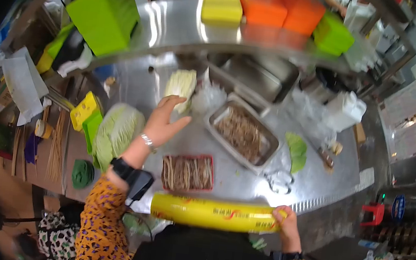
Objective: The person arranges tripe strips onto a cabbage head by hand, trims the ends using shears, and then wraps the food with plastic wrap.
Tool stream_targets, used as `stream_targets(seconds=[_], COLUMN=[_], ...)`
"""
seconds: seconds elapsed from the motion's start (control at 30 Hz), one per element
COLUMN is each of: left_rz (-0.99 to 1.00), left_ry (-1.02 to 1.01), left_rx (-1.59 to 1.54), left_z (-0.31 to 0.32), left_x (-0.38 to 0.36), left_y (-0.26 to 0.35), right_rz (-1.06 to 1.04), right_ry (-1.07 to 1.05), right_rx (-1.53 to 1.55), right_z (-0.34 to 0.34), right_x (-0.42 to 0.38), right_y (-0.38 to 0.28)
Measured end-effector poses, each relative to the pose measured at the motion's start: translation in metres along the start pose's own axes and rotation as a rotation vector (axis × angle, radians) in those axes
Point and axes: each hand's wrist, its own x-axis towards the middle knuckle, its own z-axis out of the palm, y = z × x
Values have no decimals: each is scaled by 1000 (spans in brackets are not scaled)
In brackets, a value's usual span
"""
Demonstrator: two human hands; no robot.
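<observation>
My right hand (290,228) grips the right end of a long yellow roll of plastic wrap (213,214) lying across the table's front edge. My left hand (164,121) is stretched forward over the table, fingers apart and nothing in them. Its fingertips overlap the near part of a pale cut napa cabbage (181,82) in this view. A small red tray (212,175) packed with strips of brown and pale food sits between my left wrist and the roll. Just left of my forearm lies a larger napa cabbage (120,128).
Right of centre stands a metal pan (212,125) of shredded brown food, with scissors (279,181), a green leaf (296,152) and a knife (326,157) beyond it. Clear plastic bags (209,97) lie near the back. Green, yellow and orange boxes (262,8) line the shelf above. People stand behind it.
</observation>
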Motion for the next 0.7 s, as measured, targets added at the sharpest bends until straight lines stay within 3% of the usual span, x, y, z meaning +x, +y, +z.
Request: stream_targets(seconds=[0.03,0.1,0.17,0.23,0.27,0.33,0.43,0.57,0.7], left_rz=[-19,-120,-212,-643,-653,-805,-848,-984,-948], left_ry=[-94,-168,-163,-101,-105,79,74,307,353], left_rx=[-20,13,85,-26,-28,-303,-391,-644,-710], left_z=[-7,-22,-25,-30,-26,-13,0,1,0], left_x=[-30,-85,-159,-202,-226,-276,-293,-290,-290], left_y=[4,6,-28,-5,-11,-39,-42,-24,-21], right_rz=[63,-102,-93,-79,-49,-31,-48,-170,-192], right_ry=[9,-37,-62,-94,-108,-149,-256,-406,-453], right_rx=[-18,11,18,-22,-5,-2,-43,-297,-413], right_z=[3,5,9,22,29,46,57,67,65], right_x=[-5,5,20,27,29,29,29,27,19], right_y=[-8,1,9,14,13,2,-1,-5,-26])
